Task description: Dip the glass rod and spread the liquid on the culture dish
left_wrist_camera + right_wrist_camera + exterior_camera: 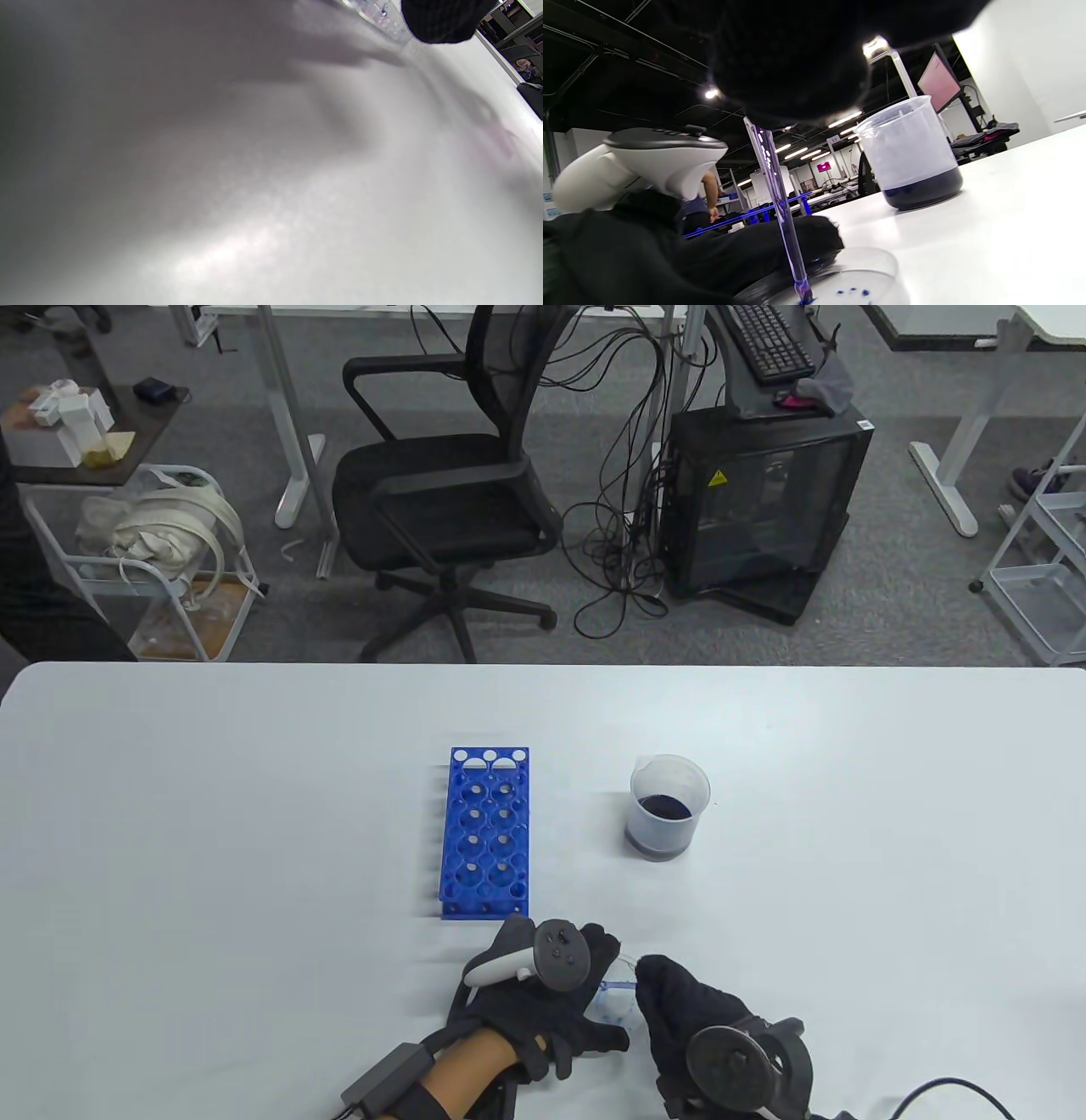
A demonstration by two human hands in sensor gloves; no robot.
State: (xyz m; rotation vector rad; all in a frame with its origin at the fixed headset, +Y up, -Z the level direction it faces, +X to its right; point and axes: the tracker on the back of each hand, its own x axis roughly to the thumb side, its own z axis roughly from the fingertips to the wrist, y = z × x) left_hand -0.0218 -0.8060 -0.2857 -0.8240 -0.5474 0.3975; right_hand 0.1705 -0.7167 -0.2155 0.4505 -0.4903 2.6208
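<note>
A clear culture dish [615, 1005] lies at the table's front edge between my two hands; it also shows in the right wrist view [857, 275] with small blue drops in it. My right hand [679, 1010] grips a glass rod [778, 199] that stands nearly upright, its blue-wet tip touching the dish floor. My left hand [543, 993] rests on the dish's left side, its fingers [763, 248] lying along the rim. A plastic beaker [668, 808] with dark blue liquid stands behind, also seen in the right wrist view [912, 152].
A blue test tube rack [486, 831] stands just beyond my left hand, left of the beaker. The white table [254, 857] stretches wide on both sides. An office chair [441, 483] and a black cabinet [764, 500] stand past the far edge.
</note>
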